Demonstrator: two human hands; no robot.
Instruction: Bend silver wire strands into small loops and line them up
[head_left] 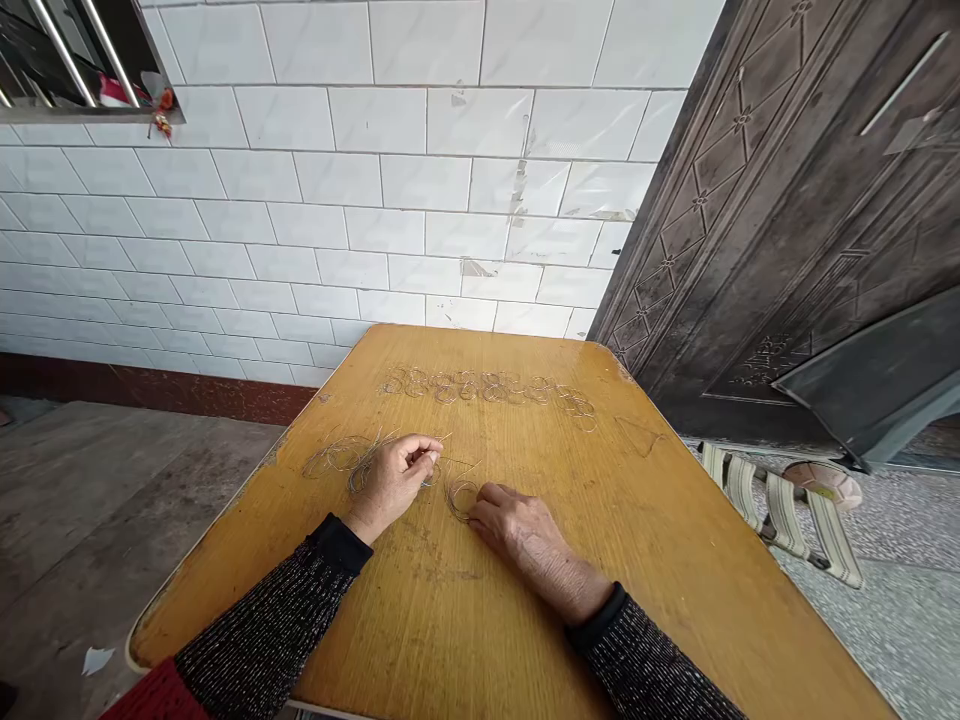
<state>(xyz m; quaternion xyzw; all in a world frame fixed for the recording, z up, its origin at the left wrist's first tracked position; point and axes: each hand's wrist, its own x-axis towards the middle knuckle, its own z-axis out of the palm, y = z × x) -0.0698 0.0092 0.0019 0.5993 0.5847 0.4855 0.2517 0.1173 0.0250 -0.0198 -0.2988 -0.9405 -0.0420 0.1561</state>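
Observation:
Near the middle of the wooden table, my left hand is closed in a pinch on a thin wire whose end sticks out past the fingertips. To its right, my right hand rests low over the tabletop, fingers curled together on the edge of a small wire coil. Left of and partly behind my left hand lies a tangle of loose thin wire. Farther back, a row of several small wire loops stretches across the table.
A single bent wire strand lies by the right edge. White tiled wall stands behind the table, a dark carved door at the right. A striped folding stool sits on the floor beyond the table's right side.

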